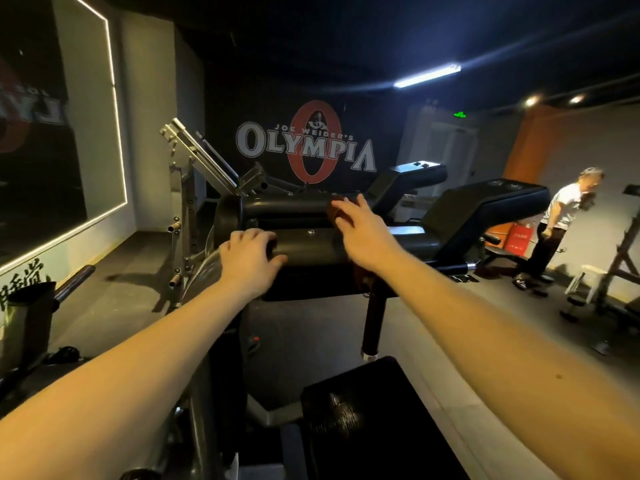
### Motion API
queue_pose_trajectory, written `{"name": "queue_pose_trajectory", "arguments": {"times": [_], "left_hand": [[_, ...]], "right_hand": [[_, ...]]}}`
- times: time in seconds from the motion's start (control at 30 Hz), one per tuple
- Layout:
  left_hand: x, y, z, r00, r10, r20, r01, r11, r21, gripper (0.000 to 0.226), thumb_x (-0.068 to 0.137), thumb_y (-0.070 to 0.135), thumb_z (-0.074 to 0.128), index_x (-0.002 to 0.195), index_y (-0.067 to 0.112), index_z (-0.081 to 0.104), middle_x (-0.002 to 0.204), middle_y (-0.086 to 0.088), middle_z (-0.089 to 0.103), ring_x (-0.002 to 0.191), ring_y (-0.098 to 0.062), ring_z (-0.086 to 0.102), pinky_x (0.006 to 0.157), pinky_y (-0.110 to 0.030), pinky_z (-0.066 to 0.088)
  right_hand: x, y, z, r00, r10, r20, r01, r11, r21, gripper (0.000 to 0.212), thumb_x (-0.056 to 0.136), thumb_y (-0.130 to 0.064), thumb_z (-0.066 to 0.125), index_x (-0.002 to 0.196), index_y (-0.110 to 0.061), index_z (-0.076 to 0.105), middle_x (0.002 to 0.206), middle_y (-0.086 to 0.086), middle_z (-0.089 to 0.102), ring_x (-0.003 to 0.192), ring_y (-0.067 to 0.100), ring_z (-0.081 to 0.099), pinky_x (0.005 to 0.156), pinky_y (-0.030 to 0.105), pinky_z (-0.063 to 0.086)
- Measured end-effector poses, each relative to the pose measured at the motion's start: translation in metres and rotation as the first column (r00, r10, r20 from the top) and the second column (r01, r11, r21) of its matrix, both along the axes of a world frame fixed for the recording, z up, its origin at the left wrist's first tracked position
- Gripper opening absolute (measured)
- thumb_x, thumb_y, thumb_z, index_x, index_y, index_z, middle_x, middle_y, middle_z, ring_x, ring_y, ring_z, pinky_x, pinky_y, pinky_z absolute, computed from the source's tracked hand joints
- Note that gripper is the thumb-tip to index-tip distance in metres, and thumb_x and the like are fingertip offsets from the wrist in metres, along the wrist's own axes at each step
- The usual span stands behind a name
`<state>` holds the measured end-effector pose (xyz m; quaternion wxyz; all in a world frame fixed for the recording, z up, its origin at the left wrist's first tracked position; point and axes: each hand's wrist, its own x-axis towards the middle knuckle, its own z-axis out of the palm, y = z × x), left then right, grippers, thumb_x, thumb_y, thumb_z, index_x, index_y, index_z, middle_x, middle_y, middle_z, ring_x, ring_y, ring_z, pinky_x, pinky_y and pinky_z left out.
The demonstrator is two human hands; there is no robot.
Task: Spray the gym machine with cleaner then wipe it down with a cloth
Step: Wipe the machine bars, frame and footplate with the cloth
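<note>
Behind the gym machine (311, 251), big wall lettering (306, 143) reads "JOE WEIDER'S OLYMPIA". On the machine's black roller pads, the left hand (247, 258) curls round the near pad's end. The right hand (360, 226), fingers spread, presses a blurred brownish cloth (335, 216) on the far pad.

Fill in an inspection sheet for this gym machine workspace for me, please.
Surface: near roller pad and upper roller pad, black, in dim light; cannot tell whether they are wet.
Job's things: brownish cloth on the upper roller pad, blurred; no spray bottle seen.
Clutter: red box and white stool on the floor at right.
Grippers: left hand grips the end of the near roller pad; right hand, fingers straight, presses on the cloth.
Cables: nothing seen.
Surroundings: Olympia wall logo, padded benches, another person standing at right.
</note>
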<state>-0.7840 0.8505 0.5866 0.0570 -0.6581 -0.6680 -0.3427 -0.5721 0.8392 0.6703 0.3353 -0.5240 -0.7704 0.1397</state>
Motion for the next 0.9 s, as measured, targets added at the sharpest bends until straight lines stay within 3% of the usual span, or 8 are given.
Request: {"name": "queue_pose_trajectory", "arguments": {"times": [0.07, 0.13, 0.27, 0.37, 0.5, 0.63, 0.73, 0.9], "left_hand": [[0.023, 0.006, 0.007, 0.998, -0.041, -0.051, 0.042, 0.999, 0.021, 0.055, 0.096, 0.047, 0.065, 0.145, 0.027, 0.052, 0.151, 0.001, 0.048, 0.142, -0.027, 0.034, 0.116, -0.050, 0.026], [0.040, 0.013, 0.007, 0.993, -0.046, -0.106, 0.048, 0.999, 0.014, 0.054, 0.097, 0.046, 0.064, 0.146, 0.028, 0.051, 0.150, 0.002, 0.048, 0.141, -0.027, 0.034, 0.117, -0.050, 0.025], [0.047, 0.024, -0.008, 0.989, 0.010, -0.148, 0.005, 0.995, 0.102, 0.046, 0.097, 0.039, 0.064, 0.141, 0.026, 0.056, 0.141, 0.002, 0.054, 0.135, -0.028, 0.039, 0.113, -0.048, 0.028], [0.047, 0.028, -0.015, 0.982, 0.038, -0.183, -0.011, 0.989, 0.145, 0.045, 0.098, 0.039, 0.064, 0.140, 0.025, 0.057, 0.138, 0.001, 0.057, 0.131, -0.029, 0.042, 0.112, -0.049, 0.029], [0.042, 0.030, -0.011, 0.977, 0.022, -0.213, 0.009, 0.990, 0.143, 0.045, 0.097, 0.038, 0.066, 0.140, 0.027, 0.058, 0.137, 0.003, 0.058, 0.130, -0.028, 0.044, 0.112, -0.050, 0.029], [0.029, 0.028, -0.008, 0.967, -0.003, -0.254, 0.039, 0.990, 0.135, 0.047, 0.097, 0.038, 0.065, 0.143, 0.031, 0.057, 0.143, 0.005, 0.057, 0.134, -0.026, 0.043, 0.112, -0.050, 0.026], [0.014, 0.024, -0.005, 0.978, 0.082, -0.191, -0.061, 0.992, 0.112, 0.057, 0.093, 0.055, 0.066, 0.142, 0.027, 0.057, 0.144, 0.003, 0.055, 0.137, -0.026, 0.040, 0.111, -0.048, 0.027], [-0.009, 0.019, -0.009, 0.987, 0.143, -0.079, -0.140, 0.989, 0.044, 0.064, 0.089, 0.066, 0.063, 0.142, 0.030, 0.057, 0.143, 0.003, 0.053, 0.137, -0.026, 0.038, 0.110, -0.045, 0.025]], "right_hand": [[0.034, 0.011, 0.009, 0.985, -0.021, 0.173, 0.040, 0.993, -0.108, 0.040, 0.110, -0.023, 0.043, 0.149, -0.024, 0.051, 0.162, 0.007, 0.036, 0.146, 0.026, 0.037, 0.118, 0.034, 0.029], [0.060, 0.008, -0.001, 0.960, 0.033, 0.278, 0.032, 0.974, -0.225, 0.038, 0.110, -0.025, 0.044, 0.146, -0.027, 0.055, 0.158, 0.005, 0.043, 0.136, 0.020, 0.046, 0.112, 0.031, 0.032], [0.089, -0.014, -0.019, 0.952, 0.150, 0.267, -0.085, 0.967, -0.240, 0.036, 0.109, -0.028, 0.048, 0.143, -0.038, 0.056, 0.167, -0.004, 0.028, 0.156, 0.014, 0.020, 0.123, 0.038, 0.021], [0.090, -0.014, -0.019, 0.954, 0.173, 0.246, -0.108, 0.960, -0.258, 0.036, 0.109, -0.028, 0.047, 0.143, -0.038, 0.055, 0.166, -0.004, 0.031, 0.149, 0.018, 0.033, 0.110, 0.030, 0.029], [0.068, 0.014, -0.015, 0.945, 0.140, 0.297, -0.072, 0.971, -0.229, 0.040, 0.110, -0.029, 0.045, 0.149, -0.033, 0.049, 0.169, 0.003, 0.023, 0.149, 0.026, 0.035, 0.116, 0.034, 0.030], [0.065, 0.050, -0.012, 0.911, 0.071, 0.405, 0.001, 0.985, -0.174, 0.049, 0.112, -0.025, 0.038, 0.160, -0.022, 0.033, 0.171, 0.008, 0.015, 0.158, 0.030, 0.012, 0.127, 0.041, 0.013], [0.092, 0.081, -0.005, 0.856, -0.050, 0.515, 0.144, 0.979, -0.144, 0.051, 0.113, -0.025, 0.033, 0.163, -0.024, 0.024, 0.172, 0.006, 0.008, 0.158, 0.034, 0.003, 0.128, 0.052, 0.005], [0.116, 0.125, 0.007, 0.890, -0.180, 0.419, 0.267, 0.951, -0.158, 0.040, 0.110, -0.027, 0.037, 0.147, -0.029, 0.051, 0.153, 0.013, 0.046, 0.142, 0.035, 0.041, 0.122, 0.054, 0.027]]}}
